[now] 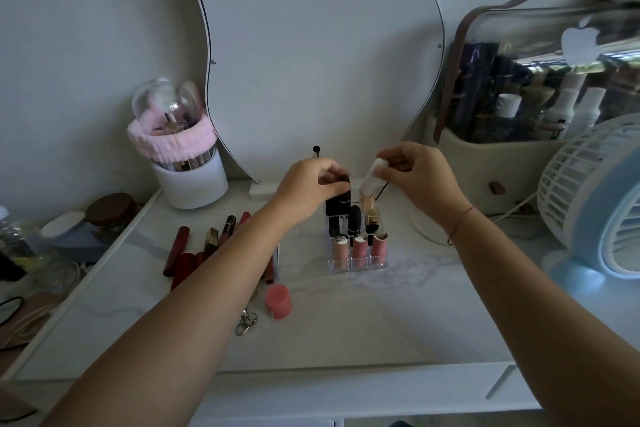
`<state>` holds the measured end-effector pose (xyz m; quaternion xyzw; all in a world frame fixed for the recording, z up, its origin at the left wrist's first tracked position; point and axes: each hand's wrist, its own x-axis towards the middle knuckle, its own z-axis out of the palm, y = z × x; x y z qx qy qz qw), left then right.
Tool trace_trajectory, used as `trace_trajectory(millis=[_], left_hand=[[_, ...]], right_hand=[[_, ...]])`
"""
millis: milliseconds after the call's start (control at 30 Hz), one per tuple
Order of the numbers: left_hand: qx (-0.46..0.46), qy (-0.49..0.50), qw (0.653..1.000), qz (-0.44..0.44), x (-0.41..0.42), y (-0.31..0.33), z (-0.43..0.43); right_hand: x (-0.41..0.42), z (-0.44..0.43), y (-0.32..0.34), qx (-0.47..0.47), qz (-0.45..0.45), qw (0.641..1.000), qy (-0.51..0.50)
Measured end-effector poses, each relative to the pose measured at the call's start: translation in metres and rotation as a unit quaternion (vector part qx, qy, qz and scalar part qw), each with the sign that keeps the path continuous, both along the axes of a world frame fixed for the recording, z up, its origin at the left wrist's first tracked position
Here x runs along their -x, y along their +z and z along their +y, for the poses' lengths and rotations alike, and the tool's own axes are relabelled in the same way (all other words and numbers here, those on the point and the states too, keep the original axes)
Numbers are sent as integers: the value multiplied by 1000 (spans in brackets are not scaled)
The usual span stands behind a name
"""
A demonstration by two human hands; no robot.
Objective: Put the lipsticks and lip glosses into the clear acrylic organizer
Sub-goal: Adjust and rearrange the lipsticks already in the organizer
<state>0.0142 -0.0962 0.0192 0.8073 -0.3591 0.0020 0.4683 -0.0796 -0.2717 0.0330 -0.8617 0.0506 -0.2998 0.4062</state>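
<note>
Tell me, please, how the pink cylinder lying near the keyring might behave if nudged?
The pink cylinder lies on its side, so it would probably roll. It looks short and small, likely light. The table looks smooth, so little would stop it.

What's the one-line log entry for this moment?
left hand: gripping black lipstick at back row | right hand: lowering white-capped tube | organizer: front row full | loose tubes: left on table

3 pink glosses (pixel 360 251) — black lipstick (pixel 338 206), blue-white fan (pixel 595 198).

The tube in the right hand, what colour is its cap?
White cap, seen in the head view.
</note>
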Motion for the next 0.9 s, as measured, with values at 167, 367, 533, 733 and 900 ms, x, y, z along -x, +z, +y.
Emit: trace_trajectory(millis=[167, 367, 533, 733, 900], left_hand=[[-45, 18, 999, -21, 0, -14, -2], [-54, 24, 998, -15, -3, -16, -2], [-32, 19, 999, 32, -5, -18, -3], [-11, 2, 999, 53, -5, -20, 5], [5, 14, 999, 49, 4, -21, 34]], right_hand=[[0, 2, 1, 3, 4, 1000, 5], [0, 10, 1, 3, 4, 999, 31], [0, 15, 1, 1, -1, 999, 35], [4, 20, 8, -7, -10, 999, 46], [7, 31, 10, -6, 10, 996, 93]])
